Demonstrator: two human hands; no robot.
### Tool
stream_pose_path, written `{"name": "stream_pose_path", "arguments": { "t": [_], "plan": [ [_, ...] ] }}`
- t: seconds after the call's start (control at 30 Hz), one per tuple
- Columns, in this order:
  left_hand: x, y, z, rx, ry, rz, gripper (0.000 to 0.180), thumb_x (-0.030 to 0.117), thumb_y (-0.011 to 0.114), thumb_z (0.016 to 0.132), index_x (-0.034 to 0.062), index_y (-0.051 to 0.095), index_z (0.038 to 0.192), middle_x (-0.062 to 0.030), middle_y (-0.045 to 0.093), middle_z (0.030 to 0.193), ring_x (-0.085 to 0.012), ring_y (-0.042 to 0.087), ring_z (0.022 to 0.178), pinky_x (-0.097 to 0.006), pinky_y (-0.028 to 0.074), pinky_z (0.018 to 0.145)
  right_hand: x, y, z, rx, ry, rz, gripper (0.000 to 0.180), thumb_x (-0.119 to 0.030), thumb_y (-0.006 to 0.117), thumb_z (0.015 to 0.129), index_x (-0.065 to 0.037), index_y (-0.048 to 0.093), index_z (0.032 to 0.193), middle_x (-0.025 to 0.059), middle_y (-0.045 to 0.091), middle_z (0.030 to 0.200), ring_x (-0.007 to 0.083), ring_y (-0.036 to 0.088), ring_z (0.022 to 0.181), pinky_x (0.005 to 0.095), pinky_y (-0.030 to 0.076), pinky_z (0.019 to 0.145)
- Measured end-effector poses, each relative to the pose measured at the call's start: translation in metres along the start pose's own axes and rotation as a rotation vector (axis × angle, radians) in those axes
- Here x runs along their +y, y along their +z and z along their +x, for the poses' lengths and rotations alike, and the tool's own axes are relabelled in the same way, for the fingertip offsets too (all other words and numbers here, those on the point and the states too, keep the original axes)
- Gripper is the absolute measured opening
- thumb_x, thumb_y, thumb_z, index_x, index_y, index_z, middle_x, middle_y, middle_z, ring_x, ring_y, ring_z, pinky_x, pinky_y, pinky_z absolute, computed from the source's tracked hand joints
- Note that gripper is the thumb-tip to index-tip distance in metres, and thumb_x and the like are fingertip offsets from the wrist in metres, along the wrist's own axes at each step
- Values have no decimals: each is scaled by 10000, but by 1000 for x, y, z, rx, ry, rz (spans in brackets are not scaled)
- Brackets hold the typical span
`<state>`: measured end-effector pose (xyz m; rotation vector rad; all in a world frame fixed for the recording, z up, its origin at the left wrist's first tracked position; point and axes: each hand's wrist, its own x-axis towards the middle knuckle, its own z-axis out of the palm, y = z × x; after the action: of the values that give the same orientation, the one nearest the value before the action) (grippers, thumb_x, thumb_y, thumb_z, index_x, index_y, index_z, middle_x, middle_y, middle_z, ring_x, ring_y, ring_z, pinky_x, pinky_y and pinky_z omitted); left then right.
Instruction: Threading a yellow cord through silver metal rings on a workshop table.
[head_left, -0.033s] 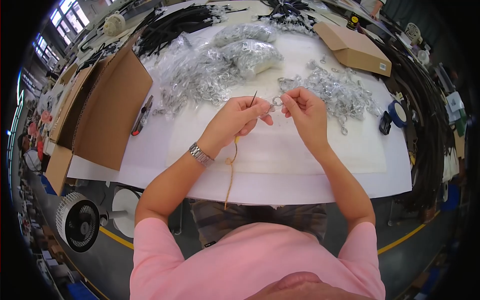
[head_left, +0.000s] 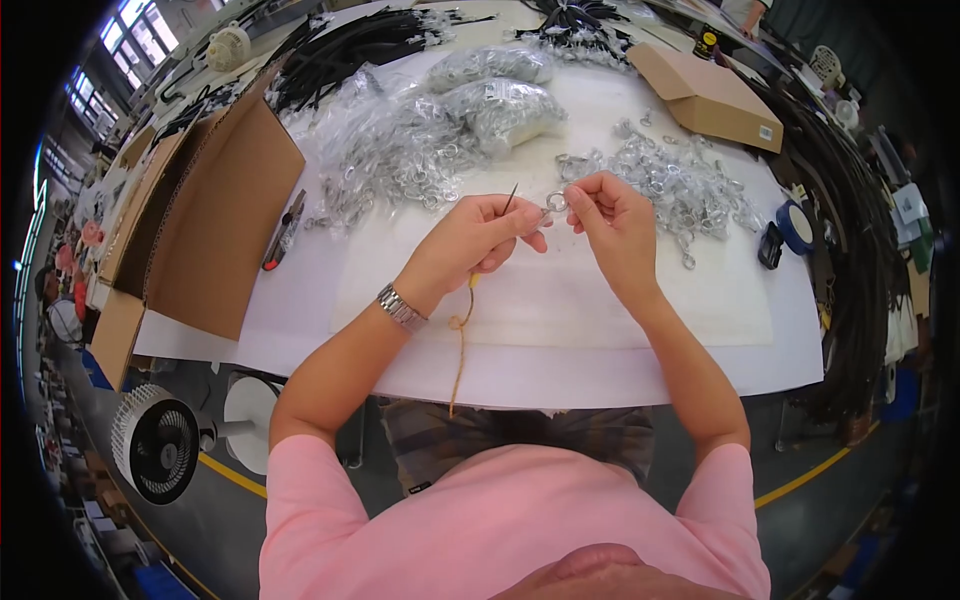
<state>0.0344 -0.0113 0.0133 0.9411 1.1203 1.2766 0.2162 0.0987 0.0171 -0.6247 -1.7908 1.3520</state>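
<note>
Your right hand (head_left: pixel 615 215) pinches a small metal ring (head_left: pixel 557 202) between thumb and forefinger, above the middle of the table's white surface (head_left: pixel 560 330). Your left hand (head_left: pixel 475 235) is curled around a slim pointed tool (head_left: pixel 513 192), its dark tip rising past your forefinger; a yellow end with a tan cord (head_left: pixel 463 345) hangs below, toward the near edge. Your left fingertips meet the ring's left side, though whether they grip it is too small to tell.

Judging by how things lie, you are partway through: this one piece is in hand, not yet set down, and plenty remain. Toward the far left corner, a heap of clear bags (head_left: pixel 385 150) holds many metal pieces in plastic. Right of centre, nearer the right edge, lies a spread of metal pieces (head_left: pixel 670 180), seemingly looser. Which pile counts as finished, you can't tell from here. By the left edge stand an open cardboard box (head_left: pixel 235 220) and a red-ended cutter (head_left: pixel 285 232).
</note>
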Motion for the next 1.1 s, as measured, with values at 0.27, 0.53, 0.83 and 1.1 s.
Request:
{"name": "stream_pose_path", "arguments": {
  "t": [0.27,0.53,0.83,1.1],
  "plan": [
    [-4,2,3,-40,-16,40,271,228,665,1016,-6,695,1149,-58,717,908,14,372,485,-166,242,416,1,-16,11,94,58,238,155,-173,696,982,-25,731,1011,1,691,903,74,626,822,264,535,765],
    [-7,3,1,82,143,77,193,191,710,979,16,708,1061,-45,745,863,-1,385,476,-188,261,420,15,8,-6,-112,247,381,326,-300,646,1025,-15,730,1159,51,737,1067,124,686,992,300,555,906],
    [4,6,-4,184,152,143,214,193,708,979,24,682,1108,-40,745,898,10,382,522,-176,270,450,17,-3,-1,-87,426,625,343,-322,605,1047,-7,713,1131,108,748,1167,186,712,1078,327,542,968],
    [-2,5,0,303,216,47,166,177,718,983,16,699,1018,-13,685,806,8,409,521,-178,273,444,16,-3,0,-65,400,610,362,-342,622,1042,-2,709,1131,116,755,1153,194,723,1058,324,556,952]
  ]
}}
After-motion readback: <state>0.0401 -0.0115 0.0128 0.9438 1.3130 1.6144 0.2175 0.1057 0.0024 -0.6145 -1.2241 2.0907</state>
